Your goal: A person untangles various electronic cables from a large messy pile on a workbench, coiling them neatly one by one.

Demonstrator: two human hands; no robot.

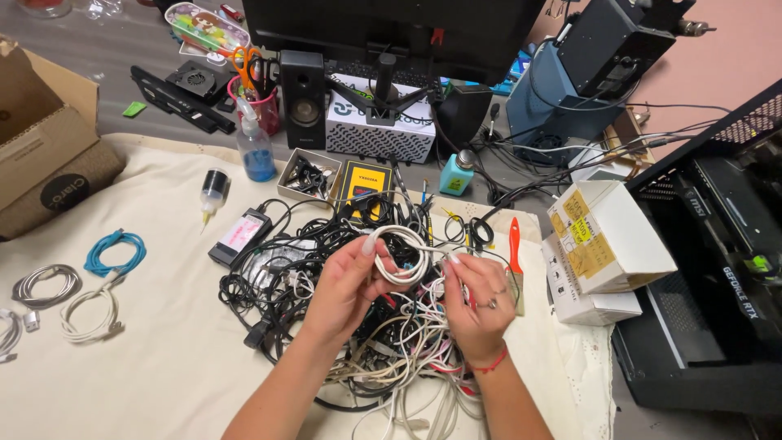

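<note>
A big tangle of black, white and grey cables (326, 269) lies in the middle of a cream cloth (163, 358). My left hand (346, 285) holds a small coil of white cable (403, 257) above the pile, thumb and fingers pinching the loop. My right hand (476, 305), wearing a ring and a red wrist thread, grips the trailing end of that same white cable just right of the coil.
Coiled cables lie sorted at left: a blue one (114, 251), a grey one (45, 285), a white one (90, 314). A cardboard box (45, 138) sits far left, white boxes (603, 244) and a black computer case (717, 269) at right. Bottles, speakers, a yellow device and a red-handled brush stand behind.
</note>
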